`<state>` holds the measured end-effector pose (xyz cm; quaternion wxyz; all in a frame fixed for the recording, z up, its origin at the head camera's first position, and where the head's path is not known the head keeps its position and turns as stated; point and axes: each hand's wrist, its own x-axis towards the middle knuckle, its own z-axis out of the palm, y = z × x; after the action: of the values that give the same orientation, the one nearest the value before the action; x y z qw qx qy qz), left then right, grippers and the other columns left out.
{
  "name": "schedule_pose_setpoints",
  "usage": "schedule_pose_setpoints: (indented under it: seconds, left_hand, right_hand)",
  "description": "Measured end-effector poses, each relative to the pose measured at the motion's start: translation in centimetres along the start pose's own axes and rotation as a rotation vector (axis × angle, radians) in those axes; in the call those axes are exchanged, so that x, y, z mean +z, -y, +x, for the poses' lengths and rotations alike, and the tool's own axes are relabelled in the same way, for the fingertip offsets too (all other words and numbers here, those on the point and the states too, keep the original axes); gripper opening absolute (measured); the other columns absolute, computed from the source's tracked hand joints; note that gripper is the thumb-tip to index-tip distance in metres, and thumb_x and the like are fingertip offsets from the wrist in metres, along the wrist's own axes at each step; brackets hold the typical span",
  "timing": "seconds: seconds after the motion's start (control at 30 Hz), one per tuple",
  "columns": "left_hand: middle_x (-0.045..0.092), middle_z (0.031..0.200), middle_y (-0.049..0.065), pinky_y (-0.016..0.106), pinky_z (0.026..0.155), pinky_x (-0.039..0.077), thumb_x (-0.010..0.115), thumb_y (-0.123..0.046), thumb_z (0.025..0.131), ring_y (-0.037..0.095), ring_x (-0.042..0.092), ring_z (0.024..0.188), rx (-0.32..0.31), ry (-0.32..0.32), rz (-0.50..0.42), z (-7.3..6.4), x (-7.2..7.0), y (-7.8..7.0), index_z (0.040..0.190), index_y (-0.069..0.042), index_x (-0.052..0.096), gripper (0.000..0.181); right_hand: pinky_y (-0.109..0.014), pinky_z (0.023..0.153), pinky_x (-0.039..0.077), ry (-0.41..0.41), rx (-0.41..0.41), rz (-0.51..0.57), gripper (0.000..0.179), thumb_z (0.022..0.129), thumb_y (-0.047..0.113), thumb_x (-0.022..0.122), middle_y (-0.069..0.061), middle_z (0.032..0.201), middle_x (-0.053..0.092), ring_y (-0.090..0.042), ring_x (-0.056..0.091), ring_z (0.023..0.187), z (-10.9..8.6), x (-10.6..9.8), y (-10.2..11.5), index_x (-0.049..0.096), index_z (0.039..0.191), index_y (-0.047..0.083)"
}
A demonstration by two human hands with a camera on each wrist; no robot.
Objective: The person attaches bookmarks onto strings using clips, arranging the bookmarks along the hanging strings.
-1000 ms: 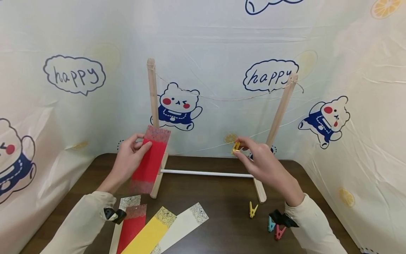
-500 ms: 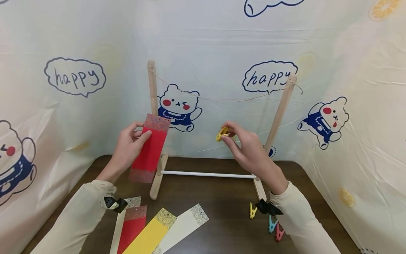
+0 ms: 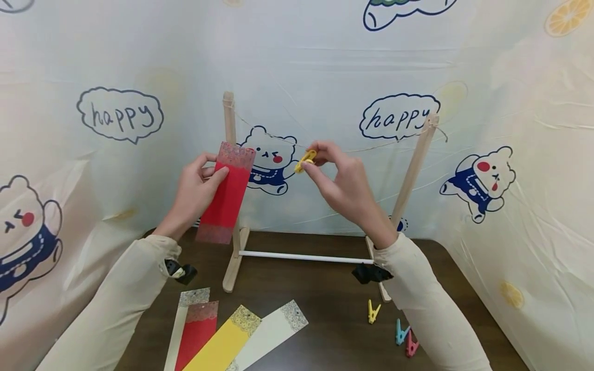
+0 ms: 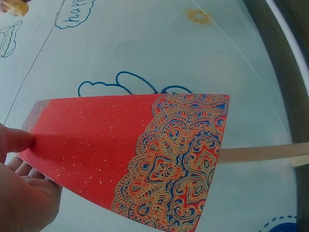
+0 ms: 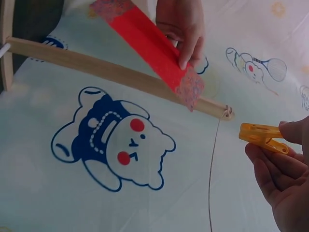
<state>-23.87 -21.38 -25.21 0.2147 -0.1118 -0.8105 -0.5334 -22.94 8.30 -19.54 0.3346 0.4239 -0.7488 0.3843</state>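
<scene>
My left hand (image 3: 197, 190) pinches a red paper card (image 3: 226, 193) by its left edge, thumb in front. The card has patterned bands at both ends and is held upright, slightly tilted, before the left wooden post (image 3: 229, 118). In the left wrist view the lower band of the red card (image 4: 178, 164) shows a blue and gold lace pattern. My right hand (image 3: 343, 180) pinches a yellow clothespin (image 3: 305, 161) between thumb and fingers, right of the card. A thin string (image 5: 210, 179) sags between the two posts, above the card; nothing hangs on it.
A white rod (image 3: 301, 255) joins the feet of the stand. On the dark table (image 3: 325, 330) lie a yellow card (image 3: 223, 342), a white card (image 3: 271, 332), another red card (image 3: 197, 335) and a second white one. Yellow (image 3: 373, 312), blue (image 3: 401, 332) and pink clothespins (image 3: 411, 344) lie front right.
Both hands have risen. The left has lifted the red card higher beside the post, and the right has carried the yellow clothespin up and leftward, closer to the card and string.
</scene>
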Motion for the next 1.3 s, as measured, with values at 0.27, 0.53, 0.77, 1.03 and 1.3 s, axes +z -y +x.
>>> schedule_pose_setpoints:
  seconds: [0.27, 0.53, 0.77, 1.03, 1.3]
  left_hand:
    - [0.068, 0.121, 0.011, 0.039, 0.073, 0.06, 0.061, -0.035, 0.099, 0.027, 0.069, 0.098, 0.011, -0.016, -0.015, 1.4, 0.1, -0.8, 0.132, -0.014, 0.049, 0.041]
    - [0.068, 0.12, 0.011, 0.038, 0.072, 0.06, 0.062, -0.036, 0.098, 0.026, 0.069, 0.098, 0.02, -0.017, -0.012, 1.8, -0.2, -1.1, 0.132, -0.016, 0.05, 0.04]
    - [0.068, 0.121, 0.01, 0.037, 0.072, 0.06, 0.061, -0.036, 0.098, 0.025, 0.069, 0.098, 0.027, -0.021, -0.012, 2.0, -0.1, -1.4, 0.133, -0.016, 0.05, 0.041]
    - [0.068, 0.119, 0.01, 0.036, 0.071, 0.06, 0.057, -0.039, 0.1, 0.025, 0.069, 0.096, 0.051, -0.047, 0.002, 2.6, -0.2, -1.7, 0.132, -0.015, 0.052, 0.04]
    - [0.067, 0.12, 0.009, 0.037, 0.073, 0.06, 0.058, -0.037, 0.1, 0.024, 0.068, 0.097, 0.055, -0.04, 0.005, 2.9, -0.3, -1.9, 0.132, -0.016, 0.052, 0.039]
  right_hand:
    - [-0.026, 0.084, 0.055, -0.03, 0.033, 0.059, 0.022, 0.096, 0.011, 0.066, -0.009, 0.103, 0.074, -0.011, 0.067, 0.09, 3.5, 1.6, 0.3, 0.061, 0.114, -0.002]
    - [-0.022, 0.079, 0.054, -0.015, 0.044, 0.075, 0.022, 0.098, 0.012, 0.063, -0.009, 0.106, 0.074, -0.012, 0.067, 0.09, 6.7, 3.5, 0.3, 0.061, 0.115, -0.001]
    - [-0.022, 0.083, 0.05, -0.059, 0.075, 0.113, 0.02, 0.099, 0.013, 0.061, -0.011, 0.105, 0.075, -0.015, 0.068, 0.093, 9.2, 5.2, -0.1, 0.062, 0.113, -0.002]
    - [-0.023, 0.071, 0.053, -0.066, 0.164, 0.174, 0.02, 0.1, 0.011, 0.059, -0.014, 0.108, 0.074, -0.014, 0.067, 0.09, 11.0, 6.8, -0.9, 0.061, 0.114, -0.003]
    - [-0.019, 0.069, 0.052, -0.064, 0.221, 0.198, 0.018, 0.1, 0.01, 0.059, -0.014, 0.106, 0.074, -0.015, 0.068, 0.086, 11.3, 7.7, -1.6, 0.062, 0.113, -0.003]
